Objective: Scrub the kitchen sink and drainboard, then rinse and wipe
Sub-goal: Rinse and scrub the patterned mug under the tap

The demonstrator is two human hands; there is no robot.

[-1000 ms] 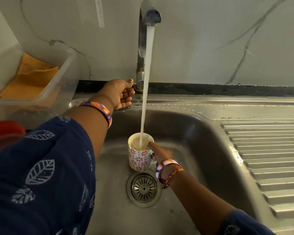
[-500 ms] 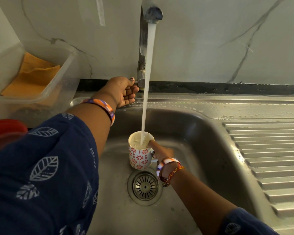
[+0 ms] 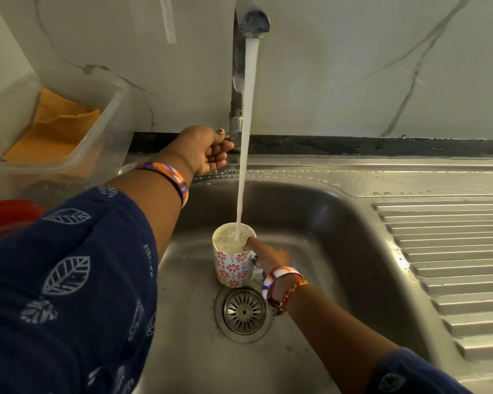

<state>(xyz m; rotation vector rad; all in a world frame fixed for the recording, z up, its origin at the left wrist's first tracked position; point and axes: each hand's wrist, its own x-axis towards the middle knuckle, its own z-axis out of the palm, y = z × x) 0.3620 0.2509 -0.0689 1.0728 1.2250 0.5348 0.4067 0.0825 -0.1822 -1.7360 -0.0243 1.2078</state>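
Note:
Water pours from the tap (image 3: 239, 66) into a white mug with red flowers (image 3: 231, 265), which is nearly full. My right hand (image 3: 268, 255) holds the mug by its handle inside the steel sink (image 3: 339, 237), thumb on the rim, just behind the drain (image 3: 243, 310). My left hand (image 3: 208, 150) reaches to the tap's base, fingers curled around what looks like its handle, which the hand hides. The ribbed drainboard (image 3: 453, 265) lies to the right, wet with droplets.
A clear plastic container (image 3: 106, 115) holding an orange cloth (image 3: 54, 129) stands at the back left. Something red (image 3: 9, 214) sits at the left edge. The marble wall rises right behind the tap.
My left hand has moved right, from beside the tap's base onto it. The mug has filled higher. My right hand keeps the mug under the stream.

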